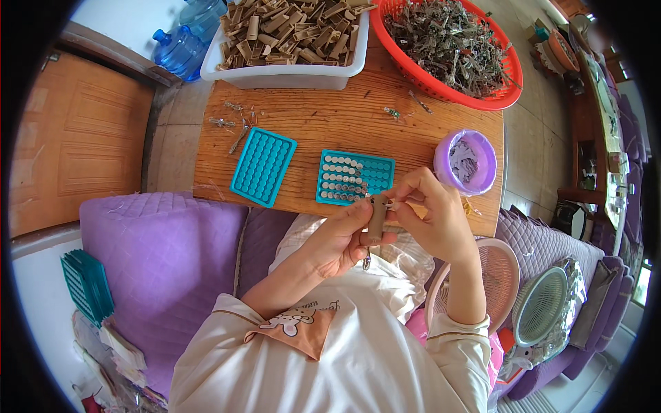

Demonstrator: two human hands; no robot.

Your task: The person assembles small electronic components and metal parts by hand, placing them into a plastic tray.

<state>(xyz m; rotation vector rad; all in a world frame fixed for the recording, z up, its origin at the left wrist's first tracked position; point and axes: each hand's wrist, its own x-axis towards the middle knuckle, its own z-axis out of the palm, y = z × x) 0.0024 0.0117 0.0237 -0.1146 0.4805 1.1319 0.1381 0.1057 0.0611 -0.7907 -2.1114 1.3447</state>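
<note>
My left hand [339,237] is closed around a tan plastic casing [376,224], which stands nearly upright above my lap. Below the casing hangs a thin strand with a small shiny end [366,262]. My right hand [437,213] pinches a small whitish piece [391,206] against the casing's upper right side; its exact kind is too small to tell. Just beyond my hands lies a teal tray [381,167] with rows of round silvery discs on its left part. Left of it, a second teal tray [264,167] shows only bare round wells.
A white bin [289,77] of tan casings and a red basket [506,96] of tangled wired parts stand at the back. On the right is a purple bowl [490,165] with pale scraps. Loose wired bits [237,124] lie on the wooden table [323,113]. A purple sofa [165,268] flanks me.
</note>
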